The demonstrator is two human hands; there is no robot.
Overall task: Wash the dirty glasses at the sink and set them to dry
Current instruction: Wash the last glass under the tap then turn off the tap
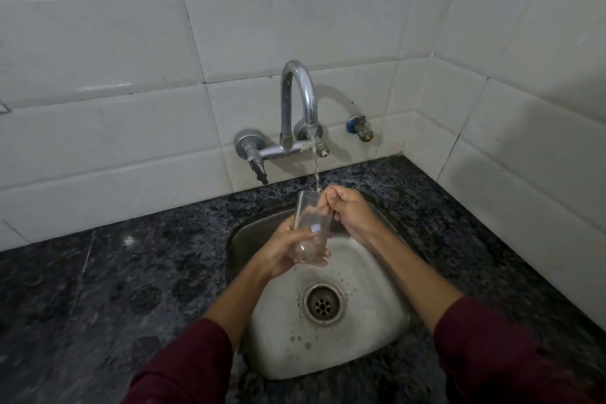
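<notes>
Glass (310,226) is over the sink (377,338), mouth up under the tap (296,102) stream. My left hand (285,248) wraps its lower half; right hand (349,210) is curled at the rim, fingers seemingly inside. Wet, slick, brittle: I grip low, wall and base.

No readable text, label, brand, number or sign shows anywhere: none on the wall tiles, the tap, the glass, the sink or the tabletop.
</notes>
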